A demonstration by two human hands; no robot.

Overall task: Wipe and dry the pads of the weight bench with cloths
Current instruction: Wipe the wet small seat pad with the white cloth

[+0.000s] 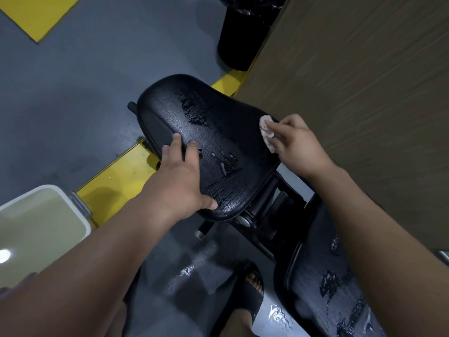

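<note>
The black seat pad (213, 132) of the weight bench fills the middle of the view, with wet streaks and droplets across its cracked surface. My left hand (181, 176) lies flat on the pad's near left side, fingers spread, holding nothing. My right hand (297, 139) grips a small pinkish cloth (267, 132) and presses it against the pad's right edge. The black back pad (340, 276) runs to the lower right, also spotted with water.
A white bucket (46, 229) of cloudy water stands at the lower left. A black bin (240, 37) sits at the top by a brown wall panel (364, 81). Yellow floor stripes (116, 176) cross the grey floor. My sandalled foot (250, 293) stands below the bench hinge.
</note>
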